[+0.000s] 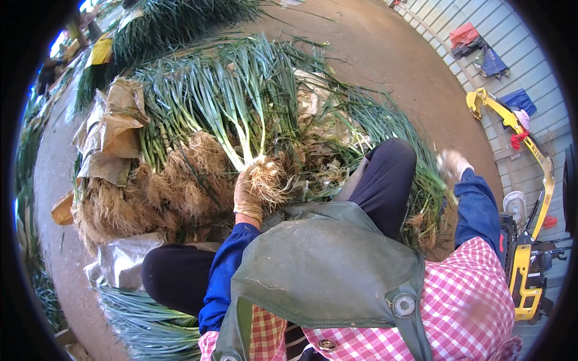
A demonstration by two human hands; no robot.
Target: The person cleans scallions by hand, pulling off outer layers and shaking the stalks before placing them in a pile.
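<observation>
My left hand [245, 197], in a tan glove, is closed round a small bunch of green onions [245, 141] near their root end. Their white stalks and leaves point away from me, and the pale roots [268, 182] spread beside my fingers. Behind and to the left lies a large heap of green onions [174, 99] with long brown roots turned toward me. My right hand [454, 163], also gloved, is out to the right, near the edge of another pile of green onions [397, 129]. Motion blurs its fingers, so what they hold cannot be made out.
Tan sacking [123, 117] covers part of the heap at left. More green onions [144, 325] lie by my left knee, and another stack [174, 30] stands at the far left. A yellow mini excavator [522, 283] is at right, before a corrugated metal wall [536, 48].
</observation>
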